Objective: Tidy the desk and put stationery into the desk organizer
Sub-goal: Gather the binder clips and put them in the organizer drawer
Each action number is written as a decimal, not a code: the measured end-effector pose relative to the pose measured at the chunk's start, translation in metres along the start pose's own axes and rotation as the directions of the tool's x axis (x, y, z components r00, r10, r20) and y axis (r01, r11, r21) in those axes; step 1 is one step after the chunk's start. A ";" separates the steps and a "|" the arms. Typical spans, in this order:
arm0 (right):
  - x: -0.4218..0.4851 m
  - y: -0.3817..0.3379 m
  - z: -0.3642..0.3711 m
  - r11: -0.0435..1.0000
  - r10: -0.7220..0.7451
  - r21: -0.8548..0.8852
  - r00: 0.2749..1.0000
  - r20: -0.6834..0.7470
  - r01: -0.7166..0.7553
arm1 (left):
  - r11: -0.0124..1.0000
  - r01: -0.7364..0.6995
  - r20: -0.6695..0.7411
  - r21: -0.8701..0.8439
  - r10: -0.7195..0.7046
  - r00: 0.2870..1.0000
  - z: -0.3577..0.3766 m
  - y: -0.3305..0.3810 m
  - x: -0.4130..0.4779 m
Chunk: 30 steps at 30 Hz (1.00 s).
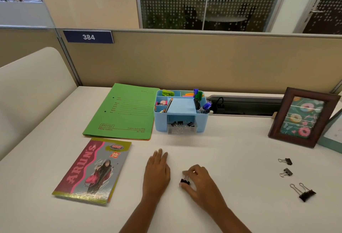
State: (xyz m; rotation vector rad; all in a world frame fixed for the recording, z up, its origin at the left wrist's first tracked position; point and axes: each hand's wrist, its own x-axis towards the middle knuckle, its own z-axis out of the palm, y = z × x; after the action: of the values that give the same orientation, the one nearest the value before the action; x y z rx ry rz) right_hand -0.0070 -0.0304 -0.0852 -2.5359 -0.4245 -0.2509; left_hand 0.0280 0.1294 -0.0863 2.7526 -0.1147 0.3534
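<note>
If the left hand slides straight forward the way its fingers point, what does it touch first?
Probably the blue desk organizer, near its clear front drawer. The left hand lies flat, fingers pointing slightly right of straight ahead; only bare desk shows between.

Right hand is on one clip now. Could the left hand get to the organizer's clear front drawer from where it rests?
Probably yes. The left hand lies flat on the desk, and only bare desk shows between it and the clear drawer of the blue organizer.

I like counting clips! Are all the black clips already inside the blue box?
No. Three binder clips lie loose on the desk, and the right hand pinches another clip in its fingers.
</note>
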 end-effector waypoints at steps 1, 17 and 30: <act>-0.001 -0.001 0.000 0.999 -0.022 -0.037 1.000 0.007 0.022 | 1.000 0.000 -0.002 0.000 0.000 1.000 0.000 0.000 0.000; 0.077 -0.013 -0.049 0.999 -0.017 0.029 0.984 -0.178 0.023 | 1.000 0.019 -0.002 0.003 -0.019 1.000 0.002 -0.001 -0.001; 0.143 -0.004 -0.059 0.956 -0.151 -0.274 0.975 -0.162 0.103 | 1.000 0.011 0.008 -0.017 -0.011 1.000 -0.001 0.000 -0.002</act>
State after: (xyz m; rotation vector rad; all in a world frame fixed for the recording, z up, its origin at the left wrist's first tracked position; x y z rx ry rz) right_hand 0.1194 -0.0245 0.0036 -2.7153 -0.5130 -0.6208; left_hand 0.0263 0.1298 -0.0860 2.7367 -0.1048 0.3365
